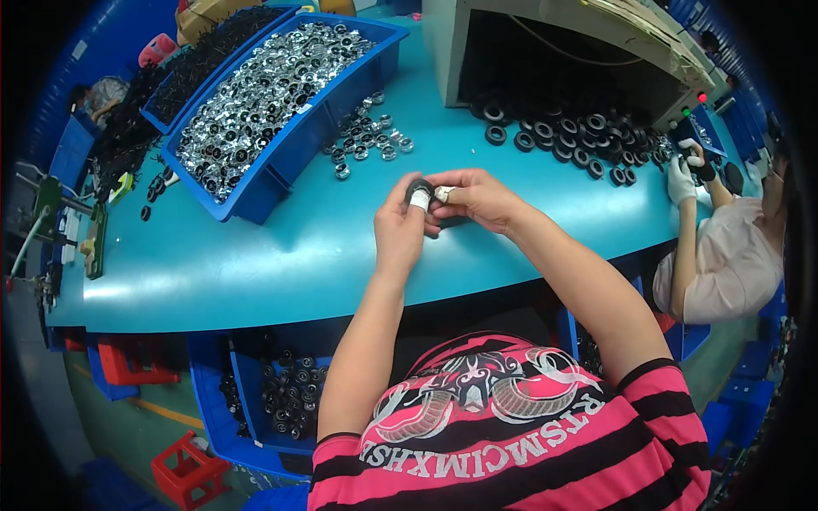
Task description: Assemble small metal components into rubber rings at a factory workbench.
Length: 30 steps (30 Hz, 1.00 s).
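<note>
Above the teal tabletop, both hands meet around a small black tyre [416, 185]. My left hand [399, 230] is closed on it, the thumb wrapped in white tape and lying across its near side. From the right, my right hand [487, 201] pinches at the tyre's edge; its thumb is also wrapped in white. The fingers hide much of the tyre, and whether a hub sits inside it I cannot tell. Beyond the hands lie several loose shiny silver wheel hubs [362, 138]. A heap of black tyres [588, 140] spreads to the far right.
A blue bin [281, 157] full of silver hubs stands at the back left, beside thin black parts [209, 60]. A large pale box [452, 51] opens over the tyres. At right, a co-worker's gloved hand [682, 183] is busy. Below the table are blue bins [213, 409] and red stools [183, 468].
</note>
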### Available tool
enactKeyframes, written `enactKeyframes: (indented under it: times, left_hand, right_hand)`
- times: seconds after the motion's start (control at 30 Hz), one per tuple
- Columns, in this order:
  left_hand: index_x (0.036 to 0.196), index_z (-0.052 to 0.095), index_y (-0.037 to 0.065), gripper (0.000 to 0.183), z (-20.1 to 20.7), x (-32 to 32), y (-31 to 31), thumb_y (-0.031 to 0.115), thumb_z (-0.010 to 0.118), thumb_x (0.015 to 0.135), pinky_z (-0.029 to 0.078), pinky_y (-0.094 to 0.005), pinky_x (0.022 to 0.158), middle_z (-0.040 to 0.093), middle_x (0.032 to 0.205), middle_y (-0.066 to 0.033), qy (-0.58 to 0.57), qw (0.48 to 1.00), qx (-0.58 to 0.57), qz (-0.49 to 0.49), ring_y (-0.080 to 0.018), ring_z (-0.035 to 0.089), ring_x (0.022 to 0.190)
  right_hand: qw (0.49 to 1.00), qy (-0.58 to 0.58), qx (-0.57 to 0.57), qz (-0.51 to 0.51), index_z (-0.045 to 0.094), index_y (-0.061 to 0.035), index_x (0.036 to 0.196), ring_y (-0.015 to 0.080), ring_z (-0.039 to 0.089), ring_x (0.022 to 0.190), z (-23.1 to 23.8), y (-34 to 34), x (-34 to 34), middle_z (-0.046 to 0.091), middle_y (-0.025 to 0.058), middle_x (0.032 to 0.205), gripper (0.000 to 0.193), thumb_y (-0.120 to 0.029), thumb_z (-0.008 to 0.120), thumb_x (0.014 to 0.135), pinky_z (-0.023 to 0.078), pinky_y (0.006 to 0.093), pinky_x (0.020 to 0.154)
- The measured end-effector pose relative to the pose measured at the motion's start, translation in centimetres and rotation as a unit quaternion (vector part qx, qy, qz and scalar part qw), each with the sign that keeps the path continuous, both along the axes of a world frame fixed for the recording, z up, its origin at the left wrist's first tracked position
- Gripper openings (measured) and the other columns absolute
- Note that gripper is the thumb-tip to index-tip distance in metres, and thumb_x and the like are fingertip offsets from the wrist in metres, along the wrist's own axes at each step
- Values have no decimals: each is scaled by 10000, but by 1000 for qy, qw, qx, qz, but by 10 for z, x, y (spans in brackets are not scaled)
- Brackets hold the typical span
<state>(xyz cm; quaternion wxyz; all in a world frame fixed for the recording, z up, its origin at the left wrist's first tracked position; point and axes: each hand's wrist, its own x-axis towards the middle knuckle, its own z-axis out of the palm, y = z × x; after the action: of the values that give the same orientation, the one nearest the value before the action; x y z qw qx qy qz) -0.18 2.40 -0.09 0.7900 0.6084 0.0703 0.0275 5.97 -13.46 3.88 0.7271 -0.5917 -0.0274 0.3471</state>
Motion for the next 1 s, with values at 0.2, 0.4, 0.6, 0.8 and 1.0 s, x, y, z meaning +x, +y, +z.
enactKeyframes:
  times: [0.2, 0.4, 0.6, 0.8, 1.0]
  left_hand:
    - [1275, 648, 12, 293, 3, 3, -6, 0, 566, 994, 569, -256, 491, 686, 824, -104, 23, 999, 7, 48, -128, 648, 600]
    - [1249, 655, 13, 252, 11, 8, -6, 58, 569, 1016, 566, -259, 490, 674, 809, -84, 39, 998, -8, 39, -109, 625, 588]
    - [1195, 685, 35, 209, 13, 8, -7, 89, 617, 1006, 488, -223, 448, 664, 780, -46, 52, 997, 24, 42, -78, 586, 562]
    - [1184, 706, 58, 208, 3, 13, -19, 59, 628, 992, 434, -196, 459, 660, 796, -12, 3, 992, 92, 84, -45, 538, 565]
    - [1360, 600, 100, 410, 15, 9, -7, 3, 601, 963, 466, -186, 552, 669, 1041, -11, 6, 994, 107, -22, -45, 592, 762]
  right_hand:
    - [990, -135, -46, 14, 674, 54, 1244, 149, 716, 856, -17, -4, 4, 708, 146, 1101, 318, 36, 603, 935, 606, 260, 812]
    - [991, -123, -18, -38, 720, 16, 1207, 144, 714, 827, -16, 0, -3, 698, 113, 1062, 325, 51, 579, 917, 615, 265, 753]
    - [993, -109, 44, -2, 731, 14, 1189, 143, 702, 808, -29, -10, 7, 666, 86, 1029, 308, 24, 600, 911, 620, 268, 726]
    - [988, -143, 31, -40, 726, 19, 1194, 142, 691, 814, -38, -10, 0, 668, 86, 1013, 311, 9, 620, 902, 616, 267, 698]
    - [992, -107, 39, -56, 725, 23, 1166, 137, 694, 819, -27, -7, 6, 728, 84, 979, 283, -15, 650, 895, 606, 276, 704]
